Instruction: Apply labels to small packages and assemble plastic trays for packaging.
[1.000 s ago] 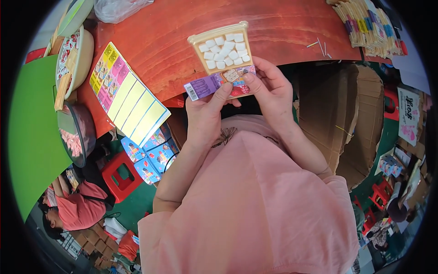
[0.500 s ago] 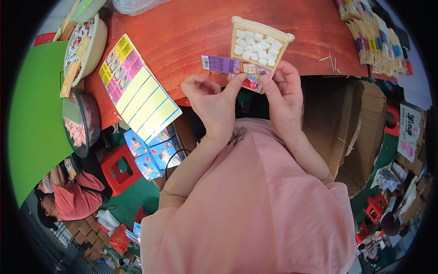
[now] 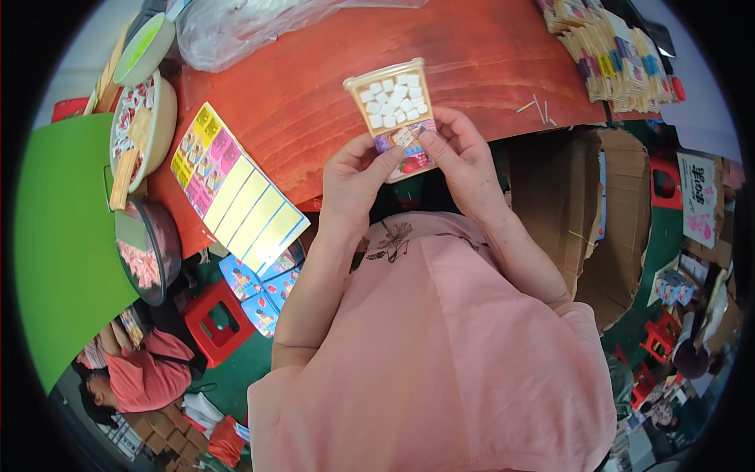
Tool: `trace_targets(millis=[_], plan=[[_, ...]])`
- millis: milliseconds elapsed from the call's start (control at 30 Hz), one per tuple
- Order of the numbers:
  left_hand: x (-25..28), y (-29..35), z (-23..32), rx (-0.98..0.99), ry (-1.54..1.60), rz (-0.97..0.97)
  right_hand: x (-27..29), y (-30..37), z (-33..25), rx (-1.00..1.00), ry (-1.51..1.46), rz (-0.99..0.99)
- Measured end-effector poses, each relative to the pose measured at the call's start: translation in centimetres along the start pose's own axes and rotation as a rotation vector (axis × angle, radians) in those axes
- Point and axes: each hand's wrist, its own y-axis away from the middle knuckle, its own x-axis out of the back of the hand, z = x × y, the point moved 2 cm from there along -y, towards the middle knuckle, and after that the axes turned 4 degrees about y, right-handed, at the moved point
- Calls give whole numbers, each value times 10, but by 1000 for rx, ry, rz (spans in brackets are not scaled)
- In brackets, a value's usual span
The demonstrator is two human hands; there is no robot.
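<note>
With our left hand [image 3: 351, 179] and right hand [image 3: 470, 161] pinched closed around the lower end of the tray [image 3: 384, 71], near the red table [image 3: 487, 63], we seem to be wrapping its printed label [image 3: 406, 145], which calls for even pressing next

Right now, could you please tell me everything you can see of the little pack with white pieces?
The pack looks like tan plastic, rimmed along its top and narrowing downward. Small white blocky pieces show in its upper part; a partly purple printed band crosses it below. The left hand and right hand grip its lower part from both sides, holding it slightly tilted.
</note>
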Motion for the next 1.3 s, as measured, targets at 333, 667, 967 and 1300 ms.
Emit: trace_targets(millis=[333,667,967,1300], plan=[[-11,-38,-3,134,-29,-190,18,-14,-9,-53,-70,63],[-42,-58,-7,171,154,-85,16,-5,-35,375,1066,188],[-71,-66,-24,230,180,-217,53,-28,-32,171,1092,72],[-39,-46,-9,-193,-187,-299,143,-41,-154,406,846,292]])
